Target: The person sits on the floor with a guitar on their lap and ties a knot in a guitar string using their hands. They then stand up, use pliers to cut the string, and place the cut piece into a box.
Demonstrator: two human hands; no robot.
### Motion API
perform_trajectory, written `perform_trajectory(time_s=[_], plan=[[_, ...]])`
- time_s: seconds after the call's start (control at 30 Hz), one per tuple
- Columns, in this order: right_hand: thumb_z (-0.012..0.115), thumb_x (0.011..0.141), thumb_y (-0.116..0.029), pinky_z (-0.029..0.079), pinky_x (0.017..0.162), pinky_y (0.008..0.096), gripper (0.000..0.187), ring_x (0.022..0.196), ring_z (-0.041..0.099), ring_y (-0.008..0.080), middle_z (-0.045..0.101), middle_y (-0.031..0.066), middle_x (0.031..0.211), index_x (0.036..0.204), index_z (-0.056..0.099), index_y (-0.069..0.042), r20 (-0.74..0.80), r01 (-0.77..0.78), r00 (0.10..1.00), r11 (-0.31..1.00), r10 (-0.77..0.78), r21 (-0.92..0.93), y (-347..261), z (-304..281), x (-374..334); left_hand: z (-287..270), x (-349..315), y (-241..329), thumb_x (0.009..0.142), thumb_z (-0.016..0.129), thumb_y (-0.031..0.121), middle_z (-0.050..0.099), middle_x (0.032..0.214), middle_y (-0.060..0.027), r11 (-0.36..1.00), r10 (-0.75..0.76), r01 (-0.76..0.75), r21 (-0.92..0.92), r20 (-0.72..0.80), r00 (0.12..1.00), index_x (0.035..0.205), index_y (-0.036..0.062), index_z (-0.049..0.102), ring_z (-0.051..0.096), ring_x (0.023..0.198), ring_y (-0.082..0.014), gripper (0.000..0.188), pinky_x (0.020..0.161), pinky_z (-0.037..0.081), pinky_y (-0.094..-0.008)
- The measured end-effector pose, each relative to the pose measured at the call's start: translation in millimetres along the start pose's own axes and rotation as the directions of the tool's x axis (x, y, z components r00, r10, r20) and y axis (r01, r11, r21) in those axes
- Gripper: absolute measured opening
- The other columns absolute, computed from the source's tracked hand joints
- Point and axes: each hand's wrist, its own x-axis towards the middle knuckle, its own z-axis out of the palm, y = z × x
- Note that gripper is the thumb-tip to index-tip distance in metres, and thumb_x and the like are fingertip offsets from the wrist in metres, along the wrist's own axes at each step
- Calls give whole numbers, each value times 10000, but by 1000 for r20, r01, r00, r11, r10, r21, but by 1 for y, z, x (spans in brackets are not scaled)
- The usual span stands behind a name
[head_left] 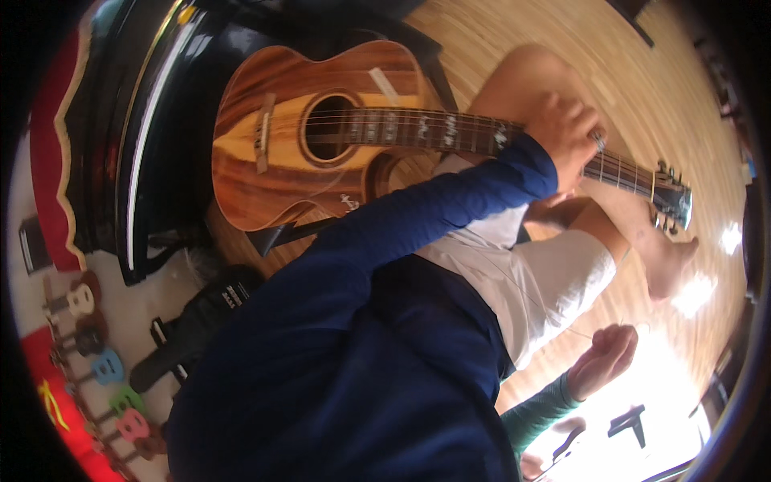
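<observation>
1. Currently, the person's left hand (566, 132) is closed around the neck of the acoustic guitar (373, 124), nearer its headstock than its body; presumably this grip steadies the neck. A shiny metal piece (598, 143) sits at the fingers: ring or clamp, cannot tell.
2. What is taken as the right hand (604, 361) is well apart from the guitar; ownership uncertain, given its green sleeve (540, 418) against the navy sleeve (450, 197). Fingers look curled; whether they pinch anything cannot be told.
3. Guitar neck crosses in front of a bent leg (526, 76), probably for support. Strings face the viewer. Pale strip (383, 85) on its top; purpose unclear.
4. Past the guitar's bridge end: glossy black furniture (173, 104), possibly a piano; farther out, red cloth (68, 161).
5. Off the guitar's lower bout: black bag (193, 321), then small coloured ukuleles (107, 367) in a row, seemingly for display.
</observation>
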Motion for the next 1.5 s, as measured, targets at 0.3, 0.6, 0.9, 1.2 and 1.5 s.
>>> perform_trajectory(time_s=[0.3,0.6,0.9,1.2,1.5], plan=[[491,979,-167,247,533,239,247,567,302,85,340,-11,614,750,461,-79,-10,139,990,990,-139,-7,-38,5,-17,9,0,11,812,596,183,627,962,-72,998,-27,37,-56,173,985,1031,142,652,636,911,-265,230,695,535,-399],[535,974,-257,280,558,250,277,595,326,97,376,-5,641,757,475,-95,-138,194,969,977,-205,-87,-13,-45,-63,7,-1,4,796,619,186,644,978,-90,999,15,-9,-52,119,993,1061,135,631,656,881,-274,270,715,535,-408],[530,977,-251,263,537,242,307,572,287,82,338,-9,627,723,445,-101,-202,169,961,979,-189,-110,9,-88,-71,49,11,-48,745,671,181,636,1045,-102,982,-175,188,-24,265,948,1168,161,587,633,978,-299,432,775,522,-445],[515,984,-231,237,532,245,304,564,258,74,311,-24,609,725,419,-106,-202,160,963,982,-177,-101,7,-54,-37,47,34,-128,757,691,185,621,1080,-88,936,-352,332,118,264,898,1280,211,534,623,1005,-279,547,807,522,-421],[494,989,-244,230,545,249,299,583,258,74,300,-22,625,734,405,-114,-200,111,969,980,-143,-164,5,-26,-12,55,33,-172,775,658,134,635,1015,-82,923,-376,356,148,144,915,1299,188,520,645,937,-278,545,737,540,-406]])
